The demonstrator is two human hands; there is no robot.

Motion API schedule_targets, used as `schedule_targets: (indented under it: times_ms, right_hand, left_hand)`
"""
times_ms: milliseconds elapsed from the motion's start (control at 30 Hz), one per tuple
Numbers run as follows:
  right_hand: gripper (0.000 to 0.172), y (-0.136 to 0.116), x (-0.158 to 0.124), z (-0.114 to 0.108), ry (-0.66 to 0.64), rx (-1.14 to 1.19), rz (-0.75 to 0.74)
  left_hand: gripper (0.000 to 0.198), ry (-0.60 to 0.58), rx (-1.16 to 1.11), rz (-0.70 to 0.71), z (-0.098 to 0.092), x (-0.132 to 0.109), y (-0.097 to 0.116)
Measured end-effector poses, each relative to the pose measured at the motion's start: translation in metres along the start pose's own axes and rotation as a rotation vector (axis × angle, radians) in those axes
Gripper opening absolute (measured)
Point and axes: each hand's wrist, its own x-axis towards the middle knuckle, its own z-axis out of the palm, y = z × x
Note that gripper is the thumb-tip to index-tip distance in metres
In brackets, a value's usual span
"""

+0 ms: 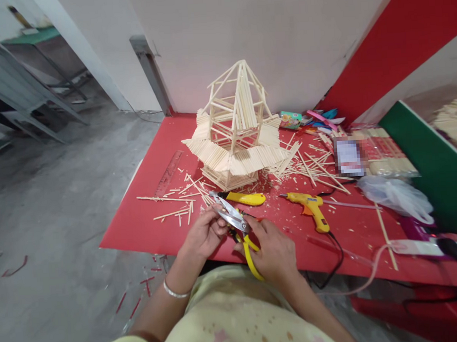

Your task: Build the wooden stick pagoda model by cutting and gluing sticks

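Note:
My right hand (pixel 274 248) grips the yellow handles of a pair of scissors (pixel 235 220), whose metal blades point up and to the left, slightly parted. Beside the blades, my left hand (pixel 202 237) has its fingers pinched together; whatever lies in them is too small to make out. Just beyond the blades is a yellow utility knife (pixel 246 197). Dark and yellow tool parts under the scissors are mostly covered. Farther back stands a tiered tower model (pixel 235 119) of thin wooden sticks, with slatted lower roofs and an open-framed top.
On the red tabletop (pixel 139 225) lie a clear ruler (pixel 169 173), loose sticks (pixel 317 168) and shavings. A yellow hot glue gun (pixel 310 207) with a cord rests at right, near a plastic bag (pixel 394 194) and a power strip (pixel 419 247). A wall stands behind.

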Motion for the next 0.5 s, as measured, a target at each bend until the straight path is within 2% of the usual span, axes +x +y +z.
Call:
schedule_targets:
  times_ms: [200, 500]
  right_hand:
    - [0.051, -0.0028, 0.0016, 0.0018, 0.046, -0.027, -0.027]
    - [0.052, -0.0039, 0.001, 0.0042, 0.034, -0.019, -0.021]
  left_hand:
    - [0.01, 0.018, -0.051, -0.06, -0.0002, -0.0026, -0.003]
    - [0.006, 0.002, -0.137, -0.097, 0.0021, -0.0068, -0.0055]
